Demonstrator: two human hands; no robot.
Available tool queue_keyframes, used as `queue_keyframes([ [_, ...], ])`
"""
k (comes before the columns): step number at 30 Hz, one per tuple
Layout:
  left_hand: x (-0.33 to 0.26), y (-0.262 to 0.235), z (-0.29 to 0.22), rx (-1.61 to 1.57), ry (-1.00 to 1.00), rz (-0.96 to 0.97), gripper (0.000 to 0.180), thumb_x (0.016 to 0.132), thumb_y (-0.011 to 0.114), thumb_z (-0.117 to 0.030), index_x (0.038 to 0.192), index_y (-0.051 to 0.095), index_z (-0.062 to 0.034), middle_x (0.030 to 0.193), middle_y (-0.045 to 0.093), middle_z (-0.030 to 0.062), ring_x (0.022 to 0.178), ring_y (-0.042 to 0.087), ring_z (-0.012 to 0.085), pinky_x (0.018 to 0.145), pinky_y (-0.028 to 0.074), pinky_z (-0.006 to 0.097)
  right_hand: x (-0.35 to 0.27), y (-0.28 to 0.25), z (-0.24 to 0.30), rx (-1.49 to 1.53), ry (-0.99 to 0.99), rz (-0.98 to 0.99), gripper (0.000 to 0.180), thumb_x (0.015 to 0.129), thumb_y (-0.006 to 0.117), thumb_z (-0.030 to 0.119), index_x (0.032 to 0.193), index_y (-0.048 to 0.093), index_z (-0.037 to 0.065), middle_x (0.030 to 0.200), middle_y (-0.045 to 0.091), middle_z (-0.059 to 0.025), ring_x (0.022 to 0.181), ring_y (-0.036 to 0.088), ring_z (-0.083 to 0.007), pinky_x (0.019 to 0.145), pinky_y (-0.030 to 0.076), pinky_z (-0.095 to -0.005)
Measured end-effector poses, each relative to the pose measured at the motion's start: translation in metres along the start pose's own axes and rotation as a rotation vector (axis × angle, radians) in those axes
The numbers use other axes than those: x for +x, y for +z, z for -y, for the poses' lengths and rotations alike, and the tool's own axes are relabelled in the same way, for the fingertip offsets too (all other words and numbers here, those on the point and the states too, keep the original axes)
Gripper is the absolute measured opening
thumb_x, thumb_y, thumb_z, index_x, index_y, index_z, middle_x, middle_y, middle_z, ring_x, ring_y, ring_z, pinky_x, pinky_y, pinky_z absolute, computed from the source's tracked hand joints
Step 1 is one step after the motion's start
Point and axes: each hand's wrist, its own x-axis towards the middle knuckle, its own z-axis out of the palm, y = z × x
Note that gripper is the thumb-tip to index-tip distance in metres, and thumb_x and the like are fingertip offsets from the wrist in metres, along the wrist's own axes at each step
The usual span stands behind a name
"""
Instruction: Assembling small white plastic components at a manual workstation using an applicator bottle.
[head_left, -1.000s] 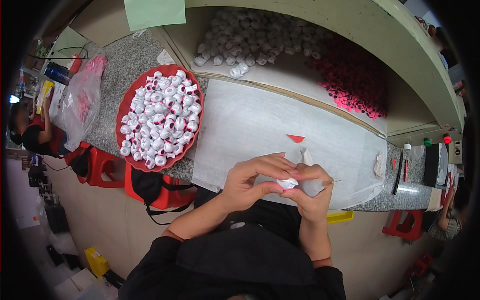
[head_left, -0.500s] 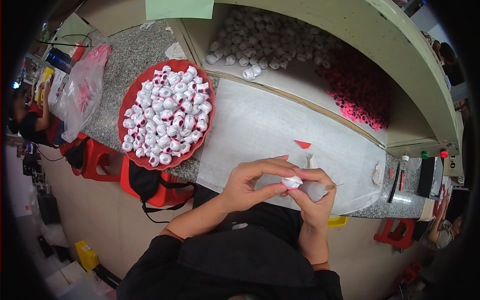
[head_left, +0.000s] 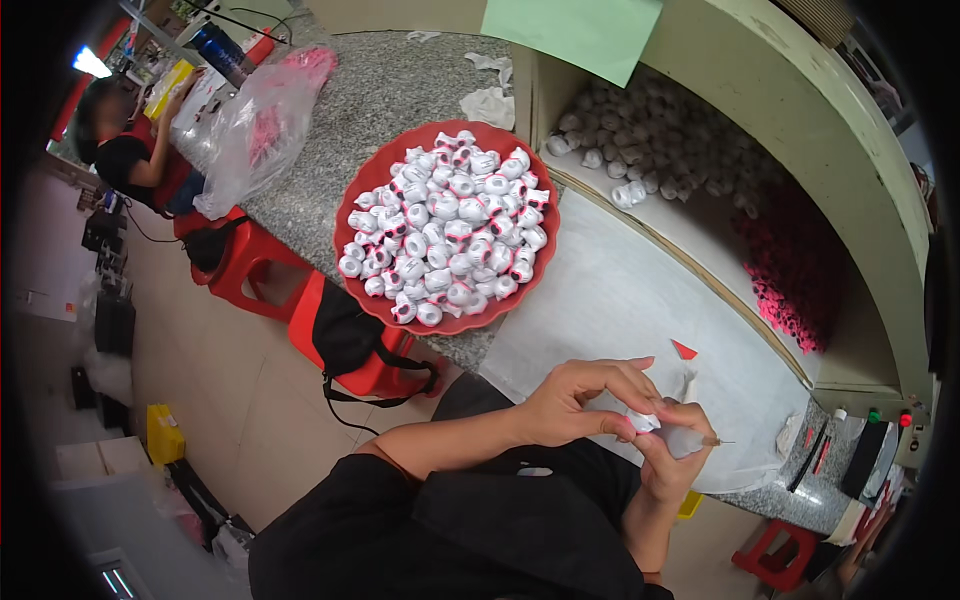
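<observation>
My left hand [head_left: 585, 400] and my right hand [head_left: 668, 462] meet at the near edge of the bench, above my lap. The left fingers pinch a small white piece [head_left: 643, 421]. My right hand grips a pale tool [head_left: 690, 440] with a thin needle tip that points right, pressed against the white piece. A round red tray [head_left: 352, 205] heaped with several white pieces with red marks stands on the speckled counter to the left, well beyond my hands.
A white sheet [head_left: 640, 300] covers the bench, with a small red scrap [head_left: 683, 349] on it. The bin behind holds white pieces [head_left: 640, 140] and pink-red pieces [head_left: 790, 270]. At the left are a plastic bag [head_left: 260, 120], red stools [head_left: 250, 265], a black bag [head_left: 345, 330] and another person [head_left: 120, 150].
The view has swung, so the tray and bench sit further right in the picture. My hands stay together on the small white piece, with only small finger movements.
</observation>
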Motion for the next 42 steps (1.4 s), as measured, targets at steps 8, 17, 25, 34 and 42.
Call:
queue_keyframes([
  [8,-0.017,-0.048,-0.062,1.046,0.194,-0.326,0.016,0.066,0.066,-0.008,0.078,0.057,-0.0021,0.087,0.049,0.0093,0.079,0.049,0.0204,0.077,0.036,0.034,0.023,0.002,-0.016,-0.193,0.082,0.047,0.028,0.067,0.057,-0.004,0.095,0.051,-0.003,0.084,0.057,-0.0111,0.070,0.053,-0.0145,0.066,0.043,-0.0252],
  [17,-0.006,-0.097,-0.105,1.778,0.053,-0.477,0.033,0.074,0.055,-0.008,0.106,0.050,-0.0038,0.111,0.045,0.0120,0.108,0.038,0.0270,0.091,0.028,0.035,0.010,-0.089,-0.021,-0.598,-0.022,-0.194,0.025,0.069,0.054,-0.005,0.093,0.055,0.001,0.078,0.057,-0.0061,0.074,0.051,-0.0122,0.071,0.039,-0.0218],
  [25,-0.043,-0.186,-0.151,1.744,-0.126,-0.893,0.040,0.082,0.048,-0.027,0.115,0.042,-0.0048,0.102,0.048,0.0155,0.095,0.044,0.0250,0.085,0.033,0.034,0.043,-0.135,-0.005,-0.914,-0.362,-0.163,0.018,0.069,0.055,0.001,0.087,0.049,0.001,0.080,0.047,-0.0052,0.069,0.043,-0.0140,0.065,0.036,-0.0204],
  [34,-0.074,-0.224,-0.140,0.754,-0.497,-0.797,0.037,0.085,0.044,-0.025,0.116,0.041,-0.0041,0.098,0.054,0.0037,0.087,0.051,0.0108,0.071,0.042,0.024,0.044,-0.102,0.000,-1.091,-0.281,-0.155,0.037,0.071,0.057,0.005,0.106,0.044,0.002,0.083,0.046,-0.0046,0.067,0.041,-0.0116,0.057,0.034,-0.0216],
  [42,-0.078,-0.190,-0.147,0.602,-0.482,-0.664,0.037,0.081,0.042,-0.008,0.118,0.037,-0.0034,0.106,0.051,0.0059,0.092,0.052,0.0129,0.075,0.045,0.026,0.084,0.083,-0.060,0.002,0.393,0.304,0.044,0.080,0.046,0.015,0.120,0.033,0.004,0.101,0.051,-0.0097,0.081,0.054,-0.0171,0.067,0.046,-0.0271],
])
